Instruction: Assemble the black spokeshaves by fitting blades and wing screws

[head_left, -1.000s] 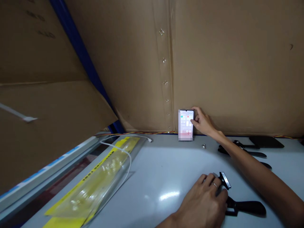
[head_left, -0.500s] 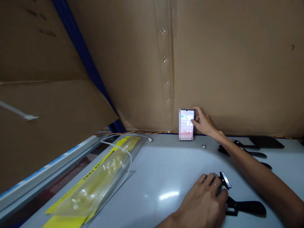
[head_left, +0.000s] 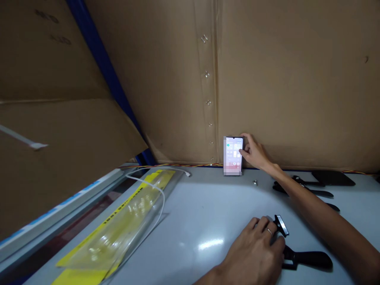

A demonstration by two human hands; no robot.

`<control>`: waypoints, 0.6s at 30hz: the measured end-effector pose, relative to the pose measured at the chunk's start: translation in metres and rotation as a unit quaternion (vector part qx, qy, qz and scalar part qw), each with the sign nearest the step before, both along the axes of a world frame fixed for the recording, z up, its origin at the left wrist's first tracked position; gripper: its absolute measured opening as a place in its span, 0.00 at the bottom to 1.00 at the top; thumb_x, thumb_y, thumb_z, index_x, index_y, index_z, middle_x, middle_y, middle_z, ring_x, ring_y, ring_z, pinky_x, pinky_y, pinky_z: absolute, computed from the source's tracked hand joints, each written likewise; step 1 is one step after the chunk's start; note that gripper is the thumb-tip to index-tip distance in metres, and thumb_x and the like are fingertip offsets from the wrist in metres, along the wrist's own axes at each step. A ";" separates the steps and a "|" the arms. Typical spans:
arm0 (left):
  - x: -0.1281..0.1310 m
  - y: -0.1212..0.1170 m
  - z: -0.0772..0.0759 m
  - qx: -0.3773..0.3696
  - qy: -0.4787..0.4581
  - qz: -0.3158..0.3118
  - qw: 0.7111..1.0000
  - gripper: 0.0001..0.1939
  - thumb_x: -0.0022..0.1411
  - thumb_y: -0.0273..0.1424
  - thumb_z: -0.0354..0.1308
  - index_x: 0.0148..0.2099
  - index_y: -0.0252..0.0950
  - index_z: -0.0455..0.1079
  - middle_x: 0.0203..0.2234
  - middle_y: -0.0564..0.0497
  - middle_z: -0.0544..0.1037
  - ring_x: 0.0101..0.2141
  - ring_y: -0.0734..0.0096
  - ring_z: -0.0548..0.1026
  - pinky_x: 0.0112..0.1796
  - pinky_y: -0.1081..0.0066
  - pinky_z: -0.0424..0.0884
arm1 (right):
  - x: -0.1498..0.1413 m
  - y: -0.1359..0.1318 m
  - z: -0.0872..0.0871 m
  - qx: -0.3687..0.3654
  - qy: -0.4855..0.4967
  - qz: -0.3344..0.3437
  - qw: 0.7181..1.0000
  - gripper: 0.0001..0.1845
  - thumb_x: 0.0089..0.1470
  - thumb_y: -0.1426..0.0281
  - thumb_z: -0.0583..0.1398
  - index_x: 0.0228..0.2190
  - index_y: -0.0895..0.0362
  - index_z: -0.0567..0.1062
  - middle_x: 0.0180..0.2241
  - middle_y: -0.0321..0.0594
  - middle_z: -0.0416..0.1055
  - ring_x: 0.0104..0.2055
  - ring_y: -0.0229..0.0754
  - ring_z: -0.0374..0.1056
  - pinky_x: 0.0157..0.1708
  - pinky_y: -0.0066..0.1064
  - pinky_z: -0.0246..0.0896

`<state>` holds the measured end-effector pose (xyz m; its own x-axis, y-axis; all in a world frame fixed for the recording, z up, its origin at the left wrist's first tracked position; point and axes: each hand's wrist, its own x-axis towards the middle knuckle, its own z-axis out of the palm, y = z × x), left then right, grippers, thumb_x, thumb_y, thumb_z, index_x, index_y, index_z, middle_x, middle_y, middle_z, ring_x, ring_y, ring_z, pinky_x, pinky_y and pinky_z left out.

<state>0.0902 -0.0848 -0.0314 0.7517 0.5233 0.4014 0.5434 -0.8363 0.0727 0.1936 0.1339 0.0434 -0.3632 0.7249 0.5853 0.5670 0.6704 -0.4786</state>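
My right hand (head_left: 253, 153) reaches to the back of the table and grips the right edge of a smartphone (head_left: 233, 158). The phone stands upright against the cardboard, its screen lit, and my thumb lies over the screen's edge. Lower down, my left hand (head_left: 253, 249) wears a ring, and its fingers curl round a black tool with a flat metal blade (head_left: 281, 225). Most of that tool is hidden by the hand. Just right of it, a black handle (head_left: 314, 260) lies on the table; whether it joins the held tool I cannot tell.
Several black tools (head_left: 320, 192) lie at the back right, partly behind my right forearm, near a dark flat pad (head_left: 335, 177). A small metal piece (head_left: 255, 182) sits by the phone. At left are yellow-and-clear packaging (head_left: 118, 225) and a white cable (head_left: 164, 200). Cardboard walls (head_left: 297, 79) enclose the table.
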 end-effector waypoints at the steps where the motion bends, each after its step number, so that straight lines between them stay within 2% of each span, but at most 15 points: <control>1: 0.000 0.000 0.000 0.000 0.001 0.000 1.000 0.06 0.66 0.33 0.59 0.42 0.36 0.69 0.40 0.47 0.74 0.42 0.58 0.71 0.40 0.62 0.68 | 0.000 0.000 0.000 0.000 0.000 0.000 1.000 0.29 0.54 0.71 0.60 0.57 0.50 0.63 0.23 0.28 0.66 0.24 0.42 0.64 0.27 0.33 0.55; 18: -0.001 -0.001 0.002 -0.008 -0.001 0.002 1.000 0.07 0.65 0.32 0.59 0.44 0.36 0.70 0.41 0.46 0.75 0.43 0.58 0.71 0.42 0.62 0.68 | 0.000 0.000 0.000 -0.001 -0.001 0.002 1.000 0.28 0.54 0.72 0.60 0.56 0.49 0.63 0.23 0.28 0.67 0.24 0.42 0.65 0.28 0.33 0.56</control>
<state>0.0893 -0.0858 -0.0299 0.7481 0.5338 0.3942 0.5474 -0.8322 0.0880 0.1940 0.1334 0.0437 -0.3668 0.7244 0.5837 0.5660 0.6717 -0.4779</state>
